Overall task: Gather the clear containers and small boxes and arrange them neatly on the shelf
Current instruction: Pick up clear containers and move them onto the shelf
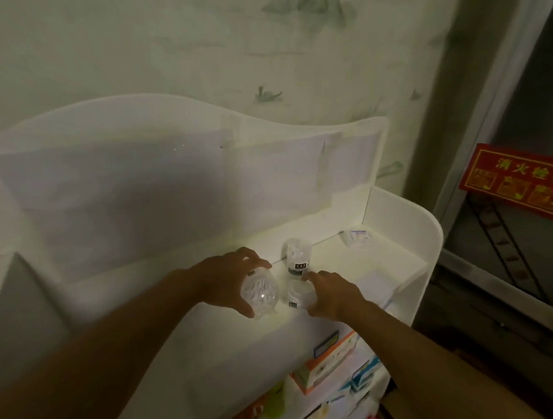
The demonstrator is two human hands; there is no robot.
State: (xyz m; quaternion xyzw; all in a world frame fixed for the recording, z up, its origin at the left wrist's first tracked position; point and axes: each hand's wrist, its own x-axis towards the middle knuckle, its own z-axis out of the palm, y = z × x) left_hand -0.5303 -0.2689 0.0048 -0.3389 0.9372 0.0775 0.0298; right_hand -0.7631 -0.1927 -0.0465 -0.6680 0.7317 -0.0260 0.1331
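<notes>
Your 2 bare forearms reach forward and up from the bottom of the view, converging ahead of you. Your left hand (231,278) has its fingers and thumb curled wide in a grip, while your right hand (331,295) lies palm down with its fingers bent in a hold.

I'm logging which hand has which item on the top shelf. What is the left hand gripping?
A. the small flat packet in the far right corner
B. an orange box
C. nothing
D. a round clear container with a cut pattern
D: the left hand curls its fingers and thumb around the round clear container on the white shelf, while the right hand holds a labelled clear container.
</notes>
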